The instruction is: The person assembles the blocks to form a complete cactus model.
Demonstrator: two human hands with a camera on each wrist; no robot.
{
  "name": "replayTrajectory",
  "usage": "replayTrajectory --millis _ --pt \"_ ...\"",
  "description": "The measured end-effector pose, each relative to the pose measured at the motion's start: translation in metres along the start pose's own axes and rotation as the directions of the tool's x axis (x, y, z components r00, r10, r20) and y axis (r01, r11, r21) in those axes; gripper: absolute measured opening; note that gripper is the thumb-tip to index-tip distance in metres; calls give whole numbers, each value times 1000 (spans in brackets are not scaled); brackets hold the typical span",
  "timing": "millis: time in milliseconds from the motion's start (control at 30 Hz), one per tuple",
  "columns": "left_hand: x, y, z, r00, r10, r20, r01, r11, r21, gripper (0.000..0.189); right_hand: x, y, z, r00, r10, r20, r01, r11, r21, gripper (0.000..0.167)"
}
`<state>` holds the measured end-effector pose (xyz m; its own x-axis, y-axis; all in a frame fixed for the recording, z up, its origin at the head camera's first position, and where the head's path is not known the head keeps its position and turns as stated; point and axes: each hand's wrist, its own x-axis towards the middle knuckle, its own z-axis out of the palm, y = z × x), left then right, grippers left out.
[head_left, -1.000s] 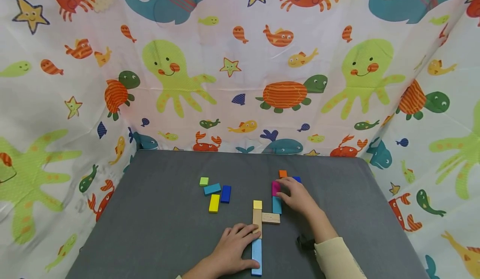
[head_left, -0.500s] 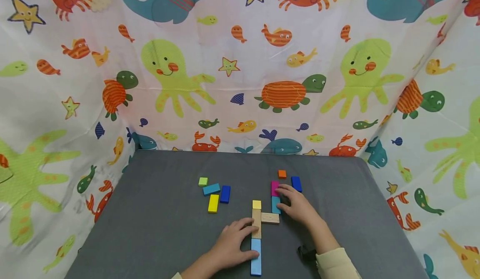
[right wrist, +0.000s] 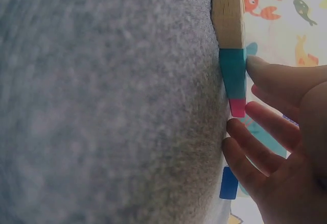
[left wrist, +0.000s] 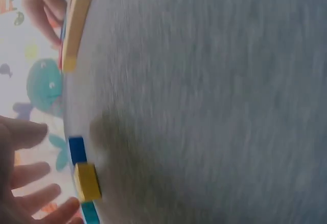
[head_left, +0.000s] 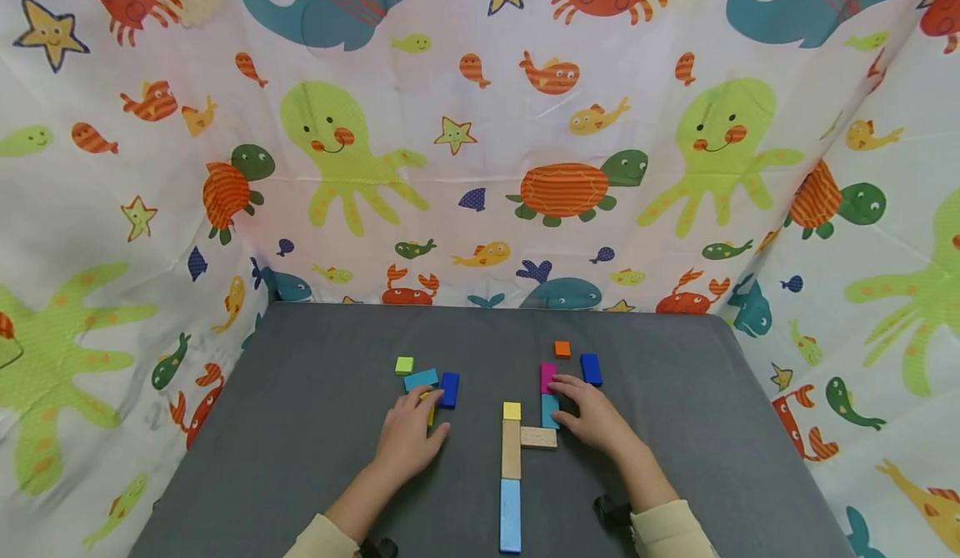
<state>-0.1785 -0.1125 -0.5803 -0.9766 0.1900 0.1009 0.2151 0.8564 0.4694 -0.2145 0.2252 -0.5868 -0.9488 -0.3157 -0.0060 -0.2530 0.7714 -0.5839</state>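
My left hand [head_left: 408,433] reaches over a yellow block [left wrist: 88,182], its fingers spread close to it and hiding most of it in the head view. Around that block lie a teal block [head_left: 420,379], a dark blue block [head_left: 449,390] and a small green block [head_left: 404,366]. On the other side, my right hand [head_left: 596,415] rests by a teal block [right wrist: 234,73] and a magenta block [head_left: 547,375] set end to end. Its thumb is at the teal one's side, the relaxed fingers near the magenta one.
In the middle a light blue block [head_left: 510,516], a wooden block [head_left: 512,450] and a yellow cube [head_left: 512,411] form a line. Another wooden block [head_left: 538,438] juts sideways from it. An orange block [head_left: 562,350] and a blue block [head_left: 591,370] lie beyond my right hand.
My left hand has left the wooden and light blue blocks and moved left and away from me to the yellow block. The right hand has shifted slightly back, uncovering the blue block.
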Motion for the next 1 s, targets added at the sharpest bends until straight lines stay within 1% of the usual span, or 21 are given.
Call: replayTrajectory --millis 67,133,233,333,400,533,667,767,867,1000 --pt "3 -6 -2 1000 -29 4 29 999 32 53 0 0 1 1000 -4 0 4 1000 -4 52" --pt "4 -10 -3 998 -52 26 52 998 28 53 -1 0 2 1000 2 2 -2 1000 4 53" --pt "7 -13 -4 993 -83 88 86 996 -32 58 -1 -1 3 1000 5 0 -5 1000 8 53" --pt "9 -15 -2 983 -114 146 131 985 -116 64 -2 -2 3 1000 13 -5 -13 1000 7 53" --pt "12 -18 0 979 -125 161 150 977 -152 68 -2 -2 3 1000 14 -7 -14 1000 0 53" --pt "16 -22 2 979 -128 157 156 971 -181 71 -1 -1 3 1000 18 -9 -18 1000 -9 52" --pt "20 -25 2 981 -126 144 152 972 -180 69 -1 -1 2 1000 19 -10 -19 1000 -9 52" --pt "22 -26 2 981 -123 151 150 972 -179 66 -1 -1 2 1000 18 -10 -18 1000 -10 52" --pt "23 -27 1 978 -119 171 148 974 -171 67 -1 -1 2 1000 19 -10 -19 1000 -13 52" --pt "25 -29 -1 978 -105 180 136 975 -174 67 -1 -1 2 1000 23 -5 -23 1000 -10 52"
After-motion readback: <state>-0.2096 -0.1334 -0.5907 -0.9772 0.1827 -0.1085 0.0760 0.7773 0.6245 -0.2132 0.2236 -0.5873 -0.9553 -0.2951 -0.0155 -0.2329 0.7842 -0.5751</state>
